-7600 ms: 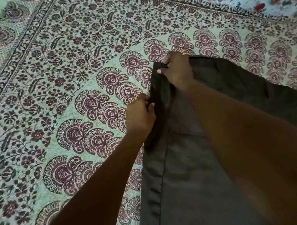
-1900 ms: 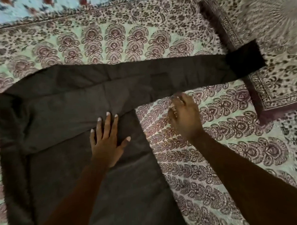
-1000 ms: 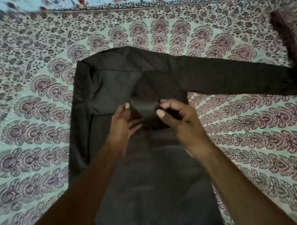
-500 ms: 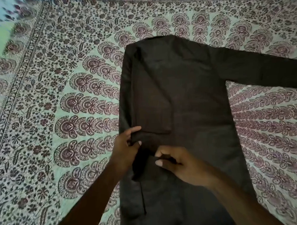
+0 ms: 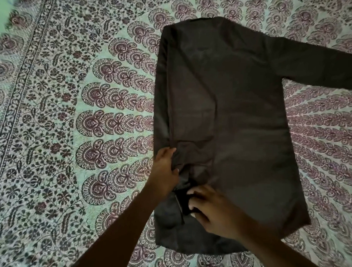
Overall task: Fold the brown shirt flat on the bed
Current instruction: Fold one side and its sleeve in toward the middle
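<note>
The brown shirt (image 5: 240,119) lies spread on the bed, its body running from the far middle of the scene down to the near edge, collar end away from the person. Its left side is folded inward, with one sleeve (image 5: 193,152) laid down along the body in a narrow strip. The other sleeve (image 5: 316,68) stretches flat to the right and runs out of view at the edge.

Down at the near end of that folded strip, both hands are at work. The left hand (image 5: 165,171) sits at the shirt's left edge, fingers curled closed on a pinch of the brown cloth at the fold. The right hand (image 5: 211,209) is just nearer and to the right, its fingers bent in and gripping the dark cuff end of the folded sleeve. The two hands are close together, nearly touching. Both forearms reach in from the near edge.

Under the shirt, the bedspread (image 5: 91,126) covers everything in sight: pale green with maroon fan-shaped motifs and a leafy floral border along the left.
</note>
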`<state>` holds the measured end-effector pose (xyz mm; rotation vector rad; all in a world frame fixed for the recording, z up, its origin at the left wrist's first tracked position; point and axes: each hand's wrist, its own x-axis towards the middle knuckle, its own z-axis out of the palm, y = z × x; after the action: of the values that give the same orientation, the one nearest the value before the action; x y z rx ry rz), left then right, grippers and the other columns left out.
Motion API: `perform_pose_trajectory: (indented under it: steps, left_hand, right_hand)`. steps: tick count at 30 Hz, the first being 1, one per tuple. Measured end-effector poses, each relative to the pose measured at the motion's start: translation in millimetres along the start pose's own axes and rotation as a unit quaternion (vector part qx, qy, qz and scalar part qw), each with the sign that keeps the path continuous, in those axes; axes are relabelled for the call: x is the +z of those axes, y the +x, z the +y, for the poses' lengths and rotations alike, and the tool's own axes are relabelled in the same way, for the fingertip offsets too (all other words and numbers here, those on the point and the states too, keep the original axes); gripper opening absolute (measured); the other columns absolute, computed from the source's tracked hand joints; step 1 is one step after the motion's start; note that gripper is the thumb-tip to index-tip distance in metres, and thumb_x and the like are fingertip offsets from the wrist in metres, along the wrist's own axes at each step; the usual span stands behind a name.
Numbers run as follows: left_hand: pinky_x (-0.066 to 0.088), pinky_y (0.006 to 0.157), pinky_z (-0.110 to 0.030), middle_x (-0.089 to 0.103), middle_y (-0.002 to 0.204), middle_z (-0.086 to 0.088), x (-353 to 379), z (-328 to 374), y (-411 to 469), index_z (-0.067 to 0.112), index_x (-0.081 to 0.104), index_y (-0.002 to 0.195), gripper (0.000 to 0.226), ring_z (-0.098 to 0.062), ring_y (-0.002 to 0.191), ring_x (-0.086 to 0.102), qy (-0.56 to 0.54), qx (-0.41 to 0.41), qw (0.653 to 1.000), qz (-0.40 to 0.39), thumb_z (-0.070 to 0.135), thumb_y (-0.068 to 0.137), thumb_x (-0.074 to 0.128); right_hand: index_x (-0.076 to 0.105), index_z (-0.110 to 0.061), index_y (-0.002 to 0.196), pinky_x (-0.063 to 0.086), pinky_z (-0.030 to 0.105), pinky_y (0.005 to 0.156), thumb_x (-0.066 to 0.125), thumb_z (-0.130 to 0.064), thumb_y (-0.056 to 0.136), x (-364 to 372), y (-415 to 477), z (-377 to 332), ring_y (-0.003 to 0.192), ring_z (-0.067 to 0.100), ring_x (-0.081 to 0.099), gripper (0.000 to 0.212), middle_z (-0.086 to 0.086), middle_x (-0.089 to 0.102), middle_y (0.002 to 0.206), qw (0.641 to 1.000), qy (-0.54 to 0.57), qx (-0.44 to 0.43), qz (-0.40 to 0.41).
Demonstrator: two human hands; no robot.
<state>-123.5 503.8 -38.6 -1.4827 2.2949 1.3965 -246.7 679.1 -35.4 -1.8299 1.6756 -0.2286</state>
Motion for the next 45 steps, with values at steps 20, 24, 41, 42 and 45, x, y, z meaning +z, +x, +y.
perform_pose_trajectory:
  steps: [20,24,41,42,45]
  left_hand:
    - [0.023,0.111,-0.070,-0.029,0.168,0.005,11,-40,-25,0.030,0.008,0.164,0.141,-0.031,0.156,-0.006,0.330,0.110,0.936,-0.057,0.091,0.052,0.068]
    - [0.012,0.114,-0.074,-0.036,0.165,0.008,12,-46,-23,0.027,-0.012,0.163,0.152,-0.028,0.156,-0.020,0.344,0.101,0.929,-0.087,0.088,0.051,0.072]
    - [0.026,0.117,-0.058,0.018,0.172,-0.003,-32,-15,83,0.015,0.022,0.163,0.096,-0.026,0.157,0.020,0.378,0.165,0.907,0.085,0.075,0.090,0.039]
    - [0.025,0.119,-0.058,0.015,0.173,-0.003,-32,-19,92,0.015,0.019,0.164,0.098,-0.025,0.158,0.017,0.383,0.171,0.905,0.069,0.077,0.089,0.037]
    - [0.025,0.117,-0.059,0.014,0.173,-0.005,-29,-29,105,0.014,0.017,0.164,0.102,-0.028,0.158,0.018,0.390,0.185,0.901,0.048,0.078,0.088,0.038]
  right_hand:
    - [0.069,-0.022,0.102,0.059,0.033,0.066,0.067,-0.034,0.087,0,41,38,0.094,0.022,0.065,0.019,0.001,0.055,0.114,0.997,-0.057,0.001,0.043]
    - [0.067,-0.012,0.120,0.055,0.040,0.082,0.067,-0.025,0.089,-17,67,53,0.111,0.032,0.061,0.033,0.010,0.061,0.128,0.982,-0.126,-0.049,0.131]
    - [0.036,-0.017,0.157,0.031,0.047,0.116,0.040,-0.030,0.105,-91,179,132,0.156,0.024,0.023,0.054,0.004,0.024,0.170,0.966,-0.235,-0.067,0.090]
    - [0.035,-0.017,0.158,0.030,0.047,0.118,0.040,-0.031,0.105,-93,187,138,0.157,0.022,0.021,0.055,0.004,0.022,0.170,0.965,-0.237,-0.073,0.087]
    - [0.032,-0.022,0.160,0.025,0.057,0.119,0.041,-0.043,0.105,-107,216,155,0.159,0.022,0.016,0.059,0.001,0.020,0.171,0.961,-0.259,-0.065,0.073]
